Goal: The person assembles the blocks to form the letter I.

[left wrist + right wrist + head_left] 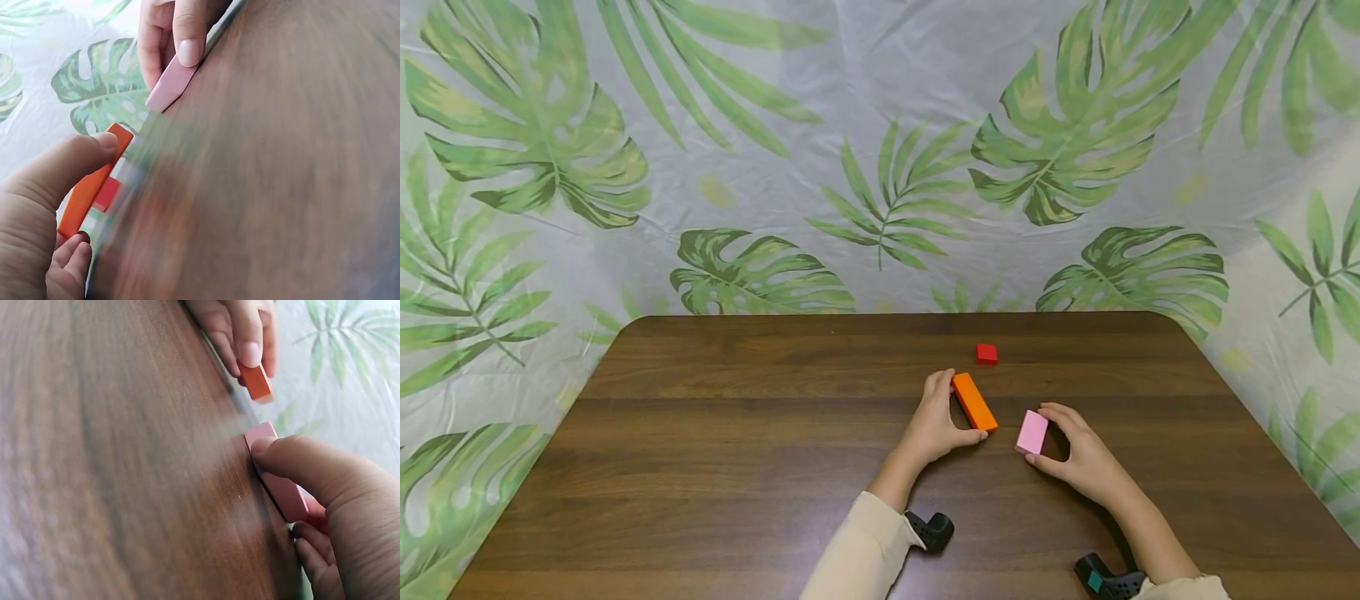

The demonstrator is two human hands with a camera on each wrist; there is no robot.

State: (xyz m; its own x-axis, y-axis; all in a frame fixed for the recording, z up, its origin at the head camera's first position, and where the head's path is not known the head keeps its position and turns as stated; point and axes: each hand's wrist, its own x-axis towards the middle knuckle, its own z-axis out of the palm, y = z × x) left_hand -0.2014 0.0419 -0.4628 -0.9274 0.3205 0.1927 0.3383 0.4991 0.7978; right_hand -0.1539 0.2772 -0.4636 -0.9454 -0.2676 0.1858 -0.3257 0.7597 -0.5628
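Observation:
My left hand (934,423) pinches a long orange block (974,402) by its two ends, thumb at the near end and fingers at the far one. To its right, my right hand (1084,450) grips a shorter pink block (1032,432) between thumb and fingertips. A small gap separates the two blocks. Behind the orange block a small red block (987,354) lies on the table, touched by neither hand. The left wrist view shows the orange block (94,184) with the red block (107,194) behind it; in the right wrist view the pink block (278,475) sits low at the tabletop.
The dark wooden table (737,467) reaches back to a leaf-printed cloth (895,100) hanging behind it. A black wrist device (931,532) is on the left wrist and another black device (1108,577) on the right.

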